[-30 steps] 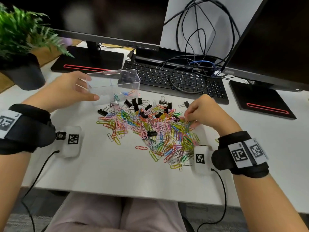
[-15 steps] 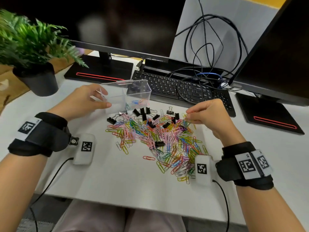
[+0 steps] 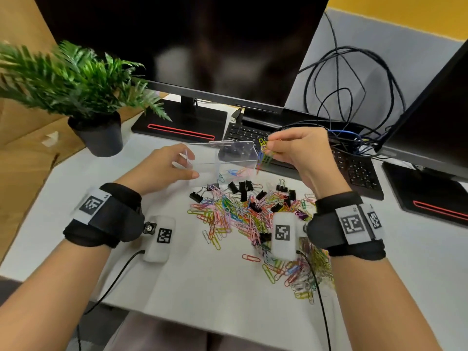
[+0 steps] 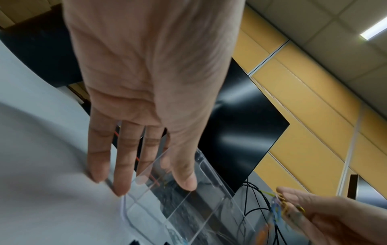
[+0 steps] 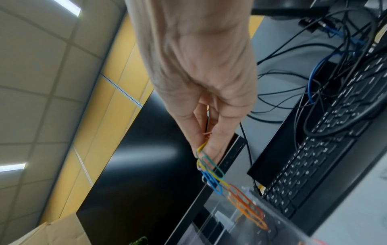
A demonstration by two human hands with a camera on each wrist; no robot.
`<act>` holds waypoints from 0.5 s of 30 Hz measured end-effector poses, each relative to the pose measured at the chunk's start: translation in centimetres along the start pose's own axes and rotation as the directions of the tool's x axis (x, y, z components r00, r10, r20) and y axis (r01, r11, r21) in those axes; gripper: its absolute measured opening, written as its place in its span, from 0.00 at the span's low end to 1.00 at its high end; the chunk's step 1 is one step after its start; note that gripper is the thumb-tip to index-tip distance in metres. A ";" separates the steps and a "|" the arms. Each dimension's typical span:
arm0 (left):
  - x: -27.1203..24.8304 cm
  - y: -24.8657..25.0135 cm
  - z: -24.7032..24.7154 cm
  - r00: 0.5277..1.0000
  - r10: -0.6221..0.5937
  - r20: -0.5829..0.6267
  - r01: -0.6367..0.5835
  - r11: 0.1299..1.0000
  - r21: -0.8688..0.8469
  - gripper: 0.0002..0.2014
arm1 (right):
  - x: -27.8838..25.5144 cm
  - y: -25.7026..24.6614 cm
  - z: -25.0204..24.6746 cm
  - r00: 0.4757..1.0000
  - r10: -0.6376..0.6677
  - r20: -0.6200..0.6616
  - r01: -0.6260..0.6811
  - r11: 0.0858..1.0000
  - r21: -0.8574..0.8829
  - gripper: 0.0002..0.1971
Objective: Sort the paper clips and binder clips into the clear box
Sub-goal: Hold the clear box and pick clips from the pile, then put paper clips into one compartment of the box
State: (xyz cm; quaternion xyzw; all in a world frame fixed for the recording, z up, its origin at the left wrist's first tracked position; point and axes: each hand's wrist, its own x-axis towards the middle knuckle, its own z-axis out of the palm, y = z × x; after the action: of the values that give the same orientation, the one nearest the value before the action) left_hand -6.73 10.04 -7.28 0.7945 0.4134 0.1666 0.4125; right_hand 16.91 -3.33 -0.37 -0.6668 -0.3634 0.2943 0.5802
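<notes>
Head view: right hand (image 3: pixel 301 158) pinches linked bunch of paper clips (image 3: pixel 264 154), fingers (image 5: pixel 217 140) clamped on top clip, chain hanging long axis downward over right end of clear box (image 3: pixel 229 158). Left hand (image 3: pixel 162 168) fingers straight, flat against box left wall, thumb on near side. Box upright on table (image 3: pixel 202 287), few clips inside. Clip pile (image 3: pixel 240 219) with black binder clips (image 3: pixel 243 188) just in front. Keyboard (image 3: pixel 354 168), cables behind; plant (image 3: pixel 76 79) left
</notes>
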 end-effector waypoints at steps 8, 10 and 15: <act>-0.2 0.5 -0.2 1.000 -0.008 0.007 0.007 0.999 0.035 0.16 | 1.4 0.4 2.8 0.992 -0.089 -0.088 0.098 0.989 0.112 0.08; -0.3 0.7 -0.2 1.000 -0.018 0.008 0.018 0.998 0.057 0.17 | 1.5 0.7 3.2 0.990 -0.106 -0.088 0.114 0.990 0.087 0.06; -0.9 1.9 -0.3 0.998 -0.067 0.005 0.065 0.981 0.183 0.30 | 1.7 1.9 3.9 0.986 -0.166 -0.023 0.161 0.975 -0.155 0.05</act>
State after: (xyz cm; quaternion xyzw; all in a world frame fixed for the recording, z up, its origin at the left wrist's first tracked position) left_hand -6.45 8.89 -5.58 0.8156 0.4508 0.1098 0.3457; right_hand 14.99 0.12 -2.81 -0.6821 -0.4282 0.2051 0.5562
